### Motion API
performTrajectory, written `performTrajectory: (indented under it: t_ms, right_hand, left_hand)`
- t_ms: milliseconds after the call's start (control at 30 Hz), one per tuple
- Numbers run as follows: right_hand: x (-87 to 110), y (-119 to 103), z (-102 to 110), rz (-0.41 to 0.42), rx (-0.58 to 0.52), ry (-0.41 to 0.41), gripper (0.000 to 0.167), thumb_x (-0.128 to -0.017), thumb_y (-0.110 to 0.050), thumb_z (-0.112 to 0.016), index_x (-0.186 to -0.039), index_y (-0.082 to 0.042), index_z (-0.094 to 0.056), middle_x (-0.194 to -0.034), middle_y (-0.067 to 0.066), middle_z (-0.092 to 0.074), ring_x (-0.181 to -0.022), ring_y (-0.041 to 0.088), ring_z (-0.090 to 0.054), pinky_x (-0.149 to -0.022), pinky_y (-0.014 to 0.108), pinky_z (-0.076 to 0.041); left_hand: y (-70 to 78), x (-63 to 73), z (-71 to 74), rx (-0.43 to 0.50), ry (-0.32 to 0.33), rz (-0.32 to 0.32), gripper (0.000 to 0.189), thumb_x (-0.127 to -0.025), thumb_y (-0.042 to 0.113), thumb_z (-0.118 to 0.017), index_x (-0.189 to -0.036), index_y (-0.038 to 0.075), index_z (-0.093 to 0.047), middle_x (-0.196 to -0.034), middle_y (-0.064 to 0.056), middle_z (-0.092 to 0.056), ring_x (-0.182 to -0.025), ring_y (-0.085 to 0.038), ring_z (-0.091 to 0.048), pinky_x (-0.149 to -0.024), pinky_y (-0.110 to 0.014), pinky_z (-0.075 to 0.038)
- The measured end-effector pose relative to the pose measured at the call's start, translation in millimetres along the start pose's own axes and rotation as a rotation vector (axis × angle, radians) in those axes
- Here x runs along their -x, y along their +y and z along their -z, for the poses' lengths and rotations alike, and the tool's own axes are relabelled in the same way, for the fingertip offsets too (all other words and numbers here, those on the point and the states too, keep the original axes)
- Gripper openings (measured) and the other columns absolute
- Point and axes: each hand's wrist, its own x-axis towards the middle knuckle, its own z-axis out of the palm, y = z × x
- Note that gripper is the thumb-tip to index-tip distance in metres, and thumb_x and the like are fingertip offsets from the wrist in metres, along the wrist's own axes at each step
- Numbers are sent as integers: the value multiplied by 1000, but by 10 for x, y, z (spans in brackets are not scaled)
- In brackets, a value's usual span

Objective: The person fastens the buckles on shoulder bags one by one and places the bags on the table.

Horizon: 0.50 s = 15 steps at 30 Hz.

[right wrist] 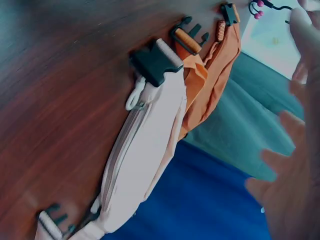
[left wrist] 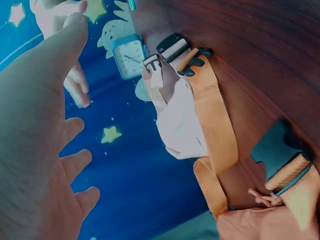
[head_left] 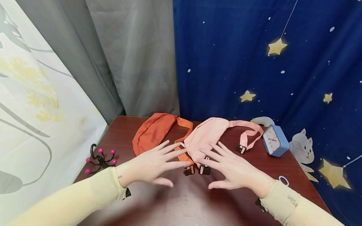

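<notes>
Two waist bags lie side by side on the far part of the table: an orange waist bag [head_left: 154, 131] on the left and a pink waist bag [head_left: 207, 135] on the right. My left hand [head_left: 154, 164] hovers with fingers spread, holding nothing, nearest the orange strap. Spread the same way, my right hand [head_left: 232, 166] is held above the table in front of the pink bag, also without anything in it. Between the hands sit a black buckle [head_left: 189, 169] on the orange strap and another black buckle [head_left: 205, 169] on the pink bag. The right wrist view shows the pink bag's zipper [right wrist: 117, 155].
On the left of the brown table [head_left: 181, 207] stands a black hook rack [head_left: 101, 160] with pink balls. A blue clock [head_left: 275, 141] is at the right, with a light blue ring [head_left: 283, 180] nearer. Grey curtain [head_left: 141, 62] and starry blue curtain [head_left: 226, 62] hang behind.
</notes>
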Motion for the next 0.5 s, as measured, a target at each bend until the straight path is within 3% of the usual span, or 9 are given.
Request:
performTrajectory:
  t_ms: [100, 200, 333, 500]
  right_hand:
    - [-82, -3, -101, -7, -25, -12, 76, -94, -64, -79, -155, -23, -63, -167, 7, -56, -156, 44, -50, -138, 53, -27]
    - [-191, -15, -226, -10, -23, -12, 66, -96, -55, -81, -147, -15, -69, -156, 7, -66, -147, 41, -60, -124, 57, -47]
    - [-342, -46, -431, -23, -30, -20, 60, -97, -47, -83, -144, -12, -71, -144, 4, -72, -135, 30, -66, -118, 48, -53]
    - [-441, -89, -681, -42, -59, -35, 55, -97, -39, -84, -143, -13, -71, -138, 0, -74, -127, 22, -68, -114, 42, -54]
  left_hand:
    - [-39, 58, -82, 23, -6, 38, 86, -100, 75, -63, -171, 32, -42, -176, -6, -44, -162, -35, -45, -126, -67, -43]
    - [-85, 121, -183, 57, -7, 93, 86, -98, 71, -69, -169, 29, -46, -167, -4, -56, -156, -37, -52, -126, -63, -44]
    - [-147, 221, -336, 110, 8, 150, 84, -97, 68, -72, -166, 25, -51, -154, 0, -67, -147, -33, -61, -126, -56, -46]
    - [-200, 362, -533, 163, 35, 167, 78, -99, 61, -76, -163, 22, -54, -139, 0, -72, -134, -24, -66, -118, -47, -53]
